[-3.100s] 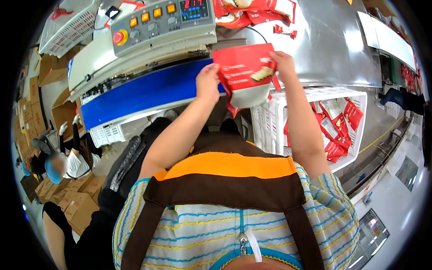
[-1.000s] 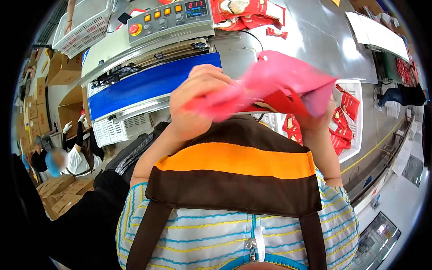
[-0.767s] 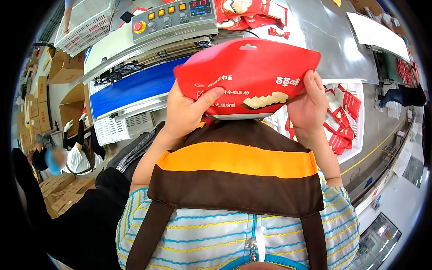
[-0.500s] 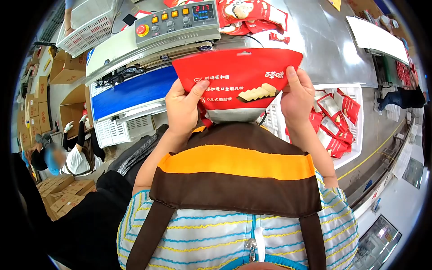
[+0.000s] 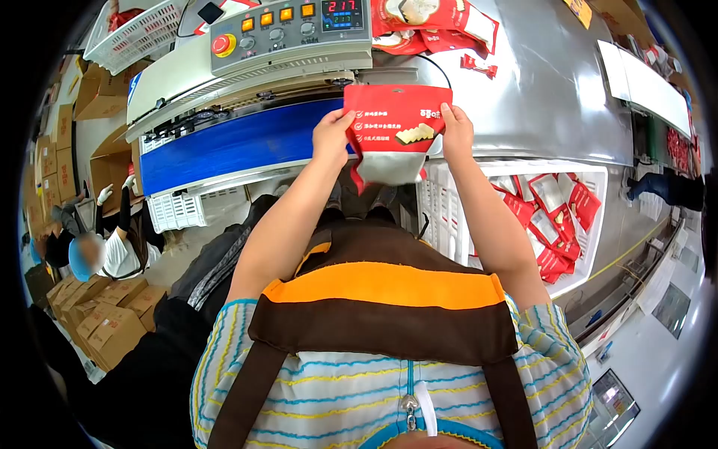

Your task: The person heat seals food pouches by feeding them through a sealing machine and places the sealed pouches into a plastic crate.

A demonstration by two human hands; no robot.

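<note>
A red and silver pouch [image 5: 393, 135] hangs upright between my hands, its printed face toward me. My left hand [image 5: 332, 138] pinches its left edge and my right hand [image 5: 456, 133] pinches the right edge near the top. Just behind and left of the pouch is the sealing machine [image 5: 284, 37] with lit orange switches and a blue belt [image 5: 239, 142]. Below my right hand stands a white crate [image 5: 595, 232] holding several red and silver pouches [image 5: 552, 224].
More red pouches [image 5: 441, 22] and a small red packet [image 5: 479, 66] lie on the metal table [image 5: 553, 97]. A white basket [image 5: 134, 37] is at the upper left. Cardboard boxes [image 5: 112, 329] and a person in a blue cap [image 5: 123, 254] are at the left; another person [image 5: 677, 191] stands far right.
My hands have moved forward, away from my body, with the pouch, which was close to my apron. Earlier it blurred as it was turned; now its printed face shows. Both hands still hold it.
</note>
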